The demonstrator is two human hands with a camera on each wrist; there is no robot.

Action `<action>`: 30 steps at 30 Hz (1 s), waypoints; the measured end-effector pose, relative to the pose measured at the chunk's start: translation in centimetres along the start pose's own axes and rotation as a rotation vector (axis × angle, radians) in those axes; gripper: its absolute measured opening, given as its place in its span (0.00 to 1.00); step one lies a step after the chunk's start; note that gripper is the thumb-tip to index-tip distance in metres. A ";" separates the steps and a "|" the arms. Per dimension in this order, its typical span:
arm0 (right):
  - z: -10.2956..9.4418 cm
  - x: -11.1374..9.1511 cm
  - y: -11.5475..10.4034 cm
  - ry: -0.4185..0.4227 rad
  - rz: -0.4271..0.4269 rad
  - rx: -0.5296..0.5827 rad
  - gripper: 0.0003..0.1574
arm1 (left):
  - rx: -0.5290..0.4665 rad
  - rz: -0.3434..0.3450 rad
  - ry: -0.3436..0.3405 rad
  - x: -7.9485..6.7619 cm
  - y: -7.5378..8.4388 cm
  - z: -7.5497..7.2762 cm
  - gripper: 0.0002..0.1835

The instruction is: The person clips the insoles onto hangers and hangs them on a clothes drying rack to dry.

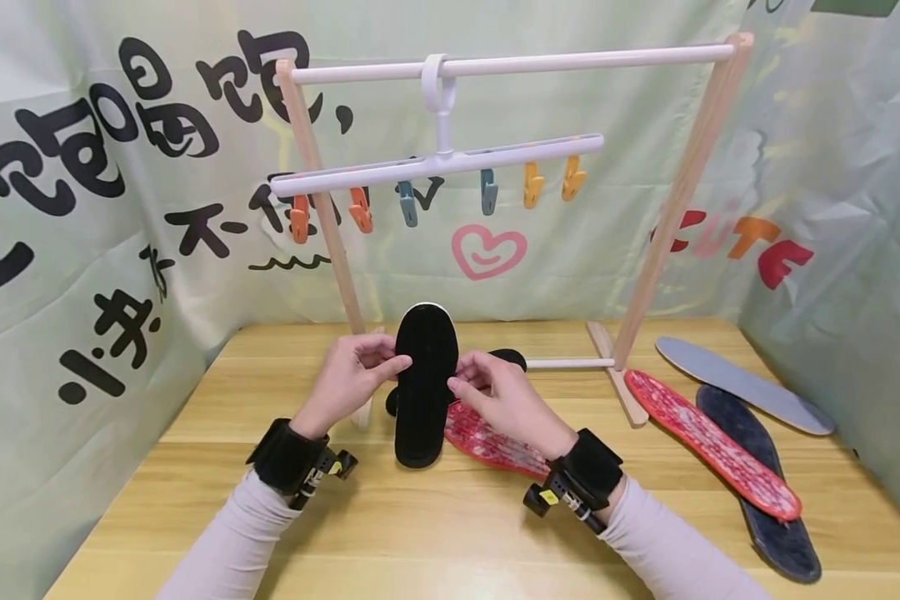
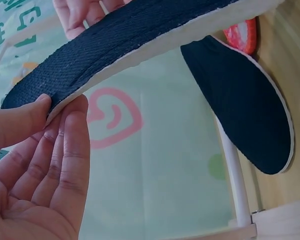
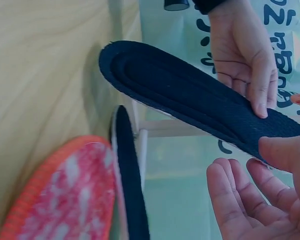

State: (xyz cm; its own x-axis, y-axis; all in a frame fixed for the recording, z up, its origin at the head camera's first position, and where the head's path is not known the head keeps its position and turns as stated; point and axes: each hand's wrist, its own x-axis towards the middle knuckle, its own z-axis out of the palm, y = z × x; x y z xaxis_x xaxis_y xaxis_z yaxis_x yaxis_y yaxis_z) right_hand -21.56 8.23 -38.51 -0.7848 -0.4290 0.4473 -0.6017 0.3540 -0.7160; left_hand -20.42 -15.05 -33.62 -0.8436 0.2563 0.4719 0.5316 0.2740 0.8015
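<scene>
A black insole (image 1: 426, 392) with a pale underside is held up over the table, toe end at the top. My left hand (image 1: 348, 379) pinches its left edge between thumb and fingers. At the opposite edge my right hand (image 1: 506, 398) grips it, thumb (image 3: 285, 152) on the black face and a finger beneath. Behind it a second black insole (image 2: 240, 105) lies across the rack's low white bar, largely hidden in the head view. A red and white patterned insole (image 1: 495, 442) with a red rim lies under the right hand and is partly covered.
A wooden rack (image 1: 682, 192) stands at the back of the table (image 1: 390, 533). From its top bar hangs a white hanger (image 1: 442, 158) with orange, blue and yellow clips (image 1: 530, 185). At the right lie another red patterned insole (image 1: 712, 442), a dark insole (image 1: 780, 533) and a grey one (image 1: 742, 383).
</scene>
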 end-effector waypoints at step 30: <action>0.2 5.4 -4.4 0.042 0.053 0.054 0.28 | 0.128 -0.051 0.029 0.1 0.2 -3.5 0.07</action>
State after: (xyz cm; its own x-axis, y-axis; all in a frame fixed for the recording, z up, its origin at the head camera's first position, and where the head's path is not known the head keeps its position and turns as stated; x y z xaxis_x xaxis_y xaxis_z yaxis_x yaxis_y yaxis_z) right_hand -23.12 4.20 -32.98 -0.8215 -0.3751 0.4295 -0.5512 0.3295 -0.7665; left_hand -20.65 -18.22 -32.10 -0.8707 0.2130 0.4433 0.4916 0.4025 0.7722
